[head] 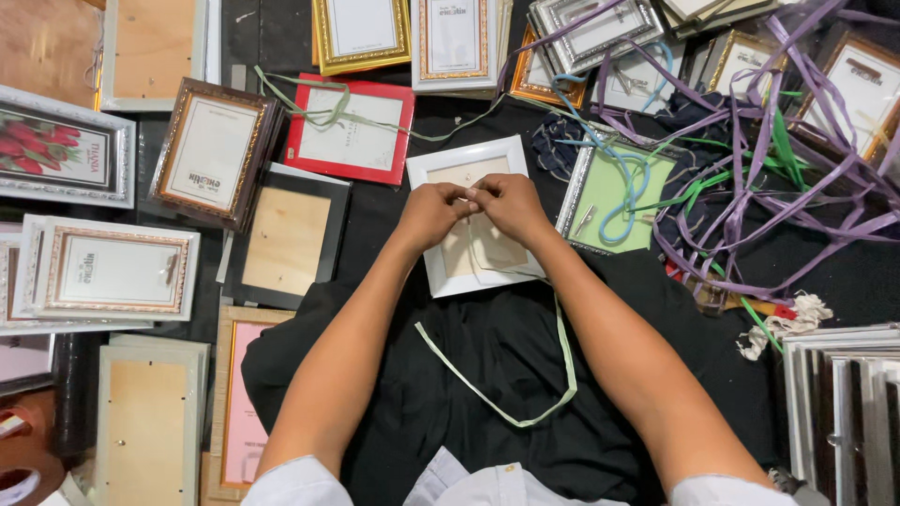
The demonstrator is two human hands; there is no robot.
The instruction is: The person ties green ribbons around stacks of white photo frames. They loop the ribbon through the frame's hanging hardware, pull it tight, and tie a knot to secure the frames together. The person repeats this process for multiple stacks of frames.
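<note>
A white picture frame [469, 157] lies face down on the black cloth [487, 384] in front of me. My left hand [429, 214] and my right hand [511, 206] meet over its middle, fingertips pinched together on a thin pale green plastic strap [525, 417]. The strap runs from my fingers down across the frame's back and loops over the cloth between my forearms. What exactly sits between my fingertips is hidden.
Many picture frames surround me: a red one [352, 141], a brown one [211, 150], gold ones at the top, silver ones at left. A green-backed frame [614, 192] lies right of my hands. A tangle of purple and green straps [787, 178] fills the right. Stacked frames [844, 403] stand lower right.
</note>
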